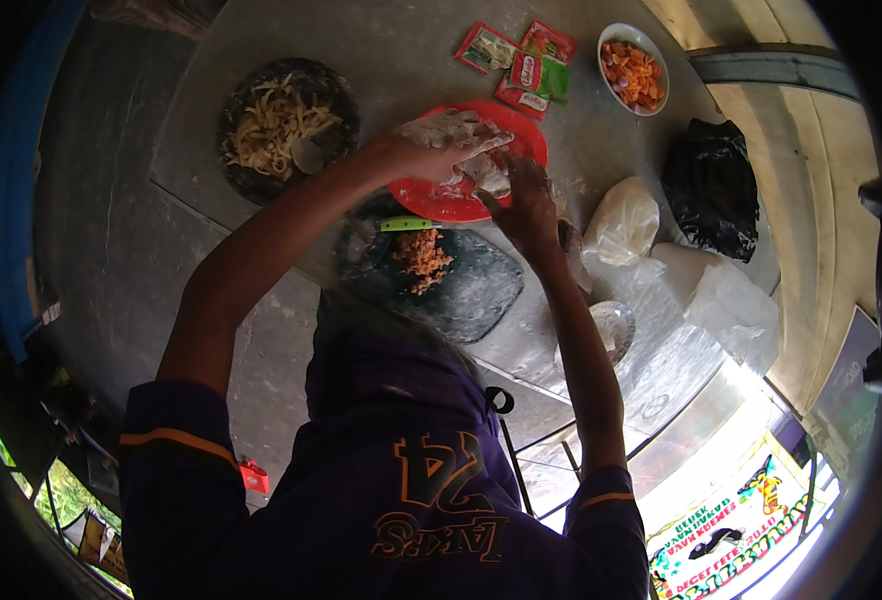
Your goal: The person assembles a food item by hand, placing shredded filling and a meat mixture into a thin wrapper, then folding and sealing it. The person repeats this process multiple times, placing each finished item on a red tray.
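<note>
A red plate [426, 203] dusted with white flour lies on the grey table. On it is a flour-coated lump [489, 176], its kind hard to make out. My left hand [449, 138], caked with flour, reaches over the plate with its fingers stretched out towards the lump. From the right, my right hand [528, 205] has its fingers and thumb around the lump's side. Just below the plate, a dark cutting board [481, 285] carries chopped orange-brown pieces [423, 262] and a knife with a green handle [408, 224].
At left stands a dark bowl [233, 115] of pale strips with a spoon [307, 156]. Seasoning sachets [529, 72] and a white bowl [664, 95] of orange pieces sit at the back. Right are a black plastic bag [711, 185], clear bags [623, 222] and a small floury dish [613, 332].
</note>
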`<state>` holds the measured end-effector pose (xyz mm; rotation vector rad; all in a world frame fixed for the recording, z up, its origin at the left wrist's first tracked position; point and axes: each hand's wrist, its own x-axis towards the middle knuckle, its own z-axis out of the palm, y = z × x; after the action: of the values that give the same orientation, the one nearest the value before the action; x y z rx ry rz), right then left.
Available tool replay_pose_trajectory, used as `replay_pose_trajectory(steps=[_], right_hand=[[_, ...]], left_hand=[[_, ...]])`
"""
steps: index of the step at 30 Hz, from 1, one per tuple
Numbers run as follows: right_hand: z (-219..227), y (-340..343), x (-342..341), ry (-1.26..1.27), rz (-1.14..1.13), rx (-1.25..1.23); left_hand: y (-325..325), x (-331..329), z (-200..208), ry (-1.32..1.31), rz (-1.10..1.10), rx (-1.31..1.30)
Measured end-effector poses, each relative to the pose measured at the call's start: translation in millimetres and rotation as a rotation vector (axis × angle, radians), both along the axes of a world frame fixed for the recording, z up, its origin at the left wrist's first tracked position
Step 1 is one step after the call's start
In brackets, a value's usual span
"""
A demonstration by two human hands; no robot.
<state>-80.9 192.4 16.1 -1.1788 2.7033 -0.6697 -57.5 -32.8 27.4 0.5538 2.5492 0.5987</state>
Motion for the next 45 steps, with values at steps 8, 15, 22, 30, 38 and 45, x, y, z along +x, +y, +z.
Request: replay_pose_trajectory(steps=[8,15,22,30,38,45], right_hand=[[0.6,-17.0,37.3,-0.135,-0.098,-0.188],[-2.1,-23.3,58.3,-0.180,-0.153,-0.158],[5.9,-23.3,54.4,-0.455,-0.110,-0.185],[13.8,-16.5,27.2,-0.500,-0.070,-0.325],[11.2,6.1,20.1,0.166,-0.037,-0.109],[13.3,17.7,51.9,0.060,-0.188,-0.203]], left_hand=[[7.0,-3.2,-4.8,-0.240,-0.089,-0.049],[8.3,14.7,-2.8,-0.120,-0.176,-0.084],[2.5,15.4,4.2,-0.202,-0.209,-0.103],[4.3,-1.7,-6.9,-0.161,-0.133,0.009],[-2.1,-7.5,-29.5,0.279,-0.307,0.087],[-10.5,11.8,-34.3,0.287,0.007,0.566]])
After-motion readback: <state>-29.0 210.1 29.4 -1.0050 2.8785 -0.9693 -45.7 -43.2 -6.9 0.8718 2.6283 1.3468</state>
